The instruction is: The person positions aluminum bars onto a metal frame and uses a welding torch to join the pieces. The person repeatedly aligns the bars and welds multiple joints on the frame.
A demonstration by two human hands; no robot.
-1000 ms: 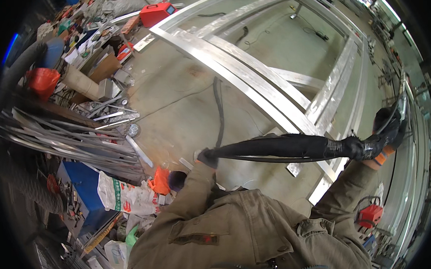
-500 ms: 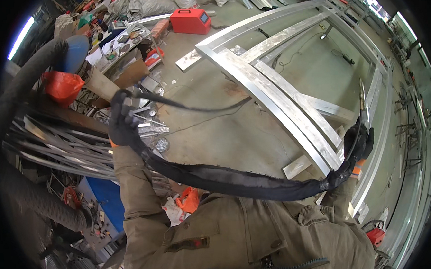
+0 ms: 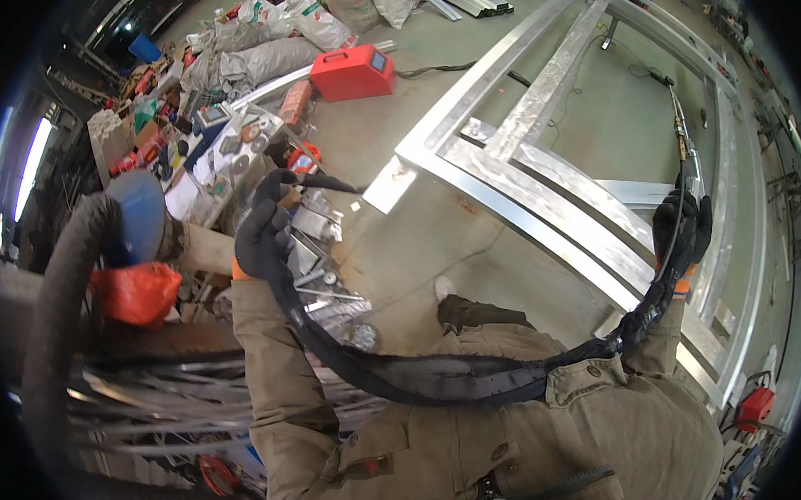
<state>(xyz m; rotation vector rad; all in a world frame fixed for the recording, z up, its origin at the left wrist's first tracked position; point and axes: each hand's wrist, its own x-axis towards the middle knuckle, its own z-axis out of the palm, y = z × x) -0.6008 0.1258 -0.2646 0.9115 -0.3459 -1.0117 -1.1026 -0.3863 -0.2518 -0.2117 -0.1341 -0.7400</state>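
Note:
A thick black fabric-sleeved hose [image 3: 443, 379] sags in a curve across the front of my jacket, between my hands. My left hand [image 3: 263, 228], in a black glove, is closed around the hose at the left; the hose loops past it and runs toward the floor. On the right, my gloved right hand [image 3: 680, 226] grips a welding torch [image 3: 694, 167] with a slim metal front end that points upward. The fingers partly hide the torch's handle. Beyond that hand lies a large silver metal frame [image 3: 543, 202] of welded-looking bars.
A red machine [image 3: 352, 72] with a handle and screen stands on the floor ahead. The cluttered workbench [image 3: 185, 202] is at left, near a blue duct hood [image 3: 141, 218] and a red bag [image 3: 136, 294]. Sacks [image 3: 273, 59] are piled behind. Long metal strips [image 3: 173, 398] lie at lower left.
My view has shifted, and a foot and leg now show below. Both hands still hold the hose and torch; the hose hangs in a deeper curve. The torch stays upright.

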